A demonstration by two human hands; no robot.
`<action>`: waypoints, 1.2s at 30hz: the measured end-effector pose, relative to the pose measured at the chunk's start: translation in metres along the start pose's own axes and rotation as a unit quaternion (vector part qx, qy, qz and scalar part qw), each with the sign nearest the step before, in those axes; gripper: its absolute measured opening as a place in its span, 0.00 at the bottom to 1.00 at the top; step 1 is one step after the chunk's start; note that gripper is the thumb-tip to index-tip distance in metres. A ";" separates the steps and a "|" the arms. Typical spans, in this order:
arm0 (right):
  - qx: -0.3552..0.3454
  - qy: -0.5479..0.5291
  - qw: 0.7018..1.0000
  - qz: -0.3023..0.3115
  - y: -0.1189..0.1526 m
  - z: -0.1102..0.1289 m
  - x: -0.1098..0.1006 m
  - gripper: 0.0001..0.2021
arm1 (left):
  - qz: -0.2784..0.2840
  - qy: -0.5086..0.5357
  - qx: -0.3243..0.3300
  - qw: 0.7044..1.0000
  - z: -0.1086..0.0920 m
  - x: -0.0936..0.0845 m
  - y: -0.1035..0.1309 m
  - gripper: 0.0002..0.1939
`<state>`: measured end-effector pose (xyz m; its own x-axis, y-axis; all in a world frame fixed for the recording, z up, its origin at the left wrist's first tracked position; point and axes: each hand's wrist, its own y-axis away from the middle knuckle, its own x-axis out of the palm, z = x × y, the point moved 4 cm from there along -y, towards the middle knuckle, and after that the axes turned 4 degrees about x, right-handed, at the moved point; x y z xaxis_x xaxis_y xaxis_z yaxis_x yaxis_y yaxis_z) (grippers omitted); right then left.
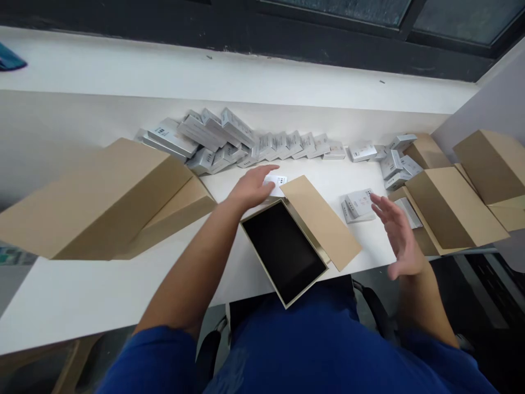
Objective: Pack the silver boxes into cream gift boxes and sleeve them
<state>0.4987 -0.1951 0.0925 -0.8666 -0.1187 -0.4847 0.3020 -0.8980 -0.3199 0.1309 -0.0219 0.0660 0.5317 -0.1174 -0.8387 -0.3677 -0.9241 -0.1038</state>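
My left hand (pixel 253 189) reaches over the table, thumb and fingers apart, beside a small white printed box (pixel 278 185). Its thumb overlaps part of that box; I cannot tell whether they touch. Just below lies an open box with a black inside (pixel 286 249), turned at an angle near the table's front edge. Its tan lid flap (pixel 322 221) stands folded out to the right. My right hand (pixel 397 235) is raised with spread fingers and holds nothing. Close to its fingertips is a small stack of white printed boxes (pixel 360 203).
Several white boxes (pixel 213 131) lean in a row along the wall, and more (pixel 396 167) are heaped at the right. A large open cardboard box (pixel 110 202) stands at left; other open cardboard boxes (pixel 455 205) are at right. The white table (pixel 77 290) has its front edge near my body.
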 end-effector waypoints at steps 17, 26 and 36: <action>0.081 -0.018 0.931 -0.354 -0.031 -0.048 0.044 0.19 | 0.218 -0.194 0.032 0.956 0.009 0.018 -0.048 0.37; 0.105 -0.006 0.914 -0.393 -0.031 -0.066 0.038 0.19 | 0.134 -0.158 0.118 0.971 -0.025 -0.082 0.026 0.37; 0.094 -0.034 0.922 -0.375 -0.039 -0.060 0.044 0.21 | 0.359 -0.112 0.201 0.904 -0.069 -0.002 0.065 0.40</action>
<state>0.4722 -0.1399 0.0346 -0.8289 0.5439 -0.1307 -0.4601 -0.7958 -0.3936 0.1583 -0.1072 0.0982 -0.1064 -0.5163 -0.8498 -0.8289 -0.4259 0.3626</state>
